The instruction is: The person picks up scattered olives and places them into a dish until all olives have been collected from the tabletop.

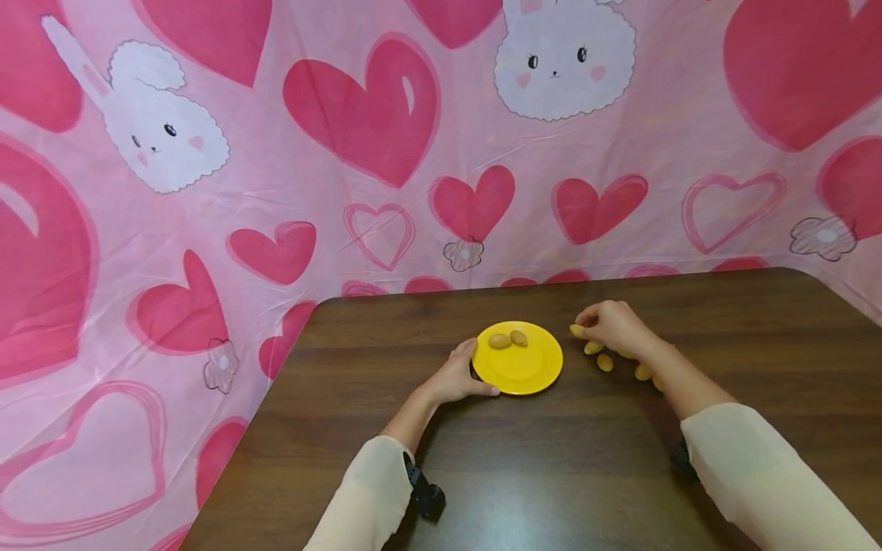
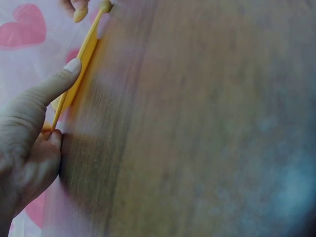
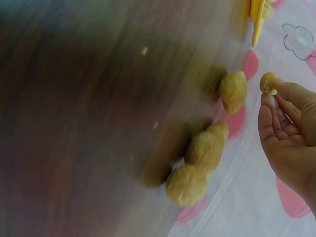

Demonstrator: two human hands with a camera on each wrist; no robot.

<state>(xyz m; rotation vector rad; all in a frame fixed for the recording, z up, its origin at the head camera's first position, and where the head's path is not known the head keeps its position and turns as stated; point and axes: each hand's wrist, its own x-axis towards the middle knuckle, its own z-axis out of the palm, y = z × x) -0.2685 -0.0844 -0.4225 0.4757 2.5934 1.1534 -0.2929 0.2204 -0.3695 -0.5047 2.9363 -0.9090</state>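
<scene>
My left hand (image 1: 452,376) holds a round yellow plate (image 1: 522,376) by its left side, the thumb at the near rim and the fingers further back. Two small yellow-brown oval fruits (image 1: 508,340) lie on the plate's far part. To the right of the plate, my right hand (image 1: 615,327) pinches another small yellow fruit (image 3: 268,84) between thumb and fingertips. Several more loose fruits (image 1: 605,363) lie on the table under and beside this hand, partly hidden by it and the forearm. The right wrist view shows their lumpy surface (image 3: 233,90).
The dark wooden table (image 1: 537,474) carries the plate and the loose fruits. Behind it hangs a pink cloth (image 1: 386,260) with hearts and rabbits. A small black camera (image 1: 429,499) is strapped at the left wrist, below the cream sleeve (image 1: 365,497).
</scene>
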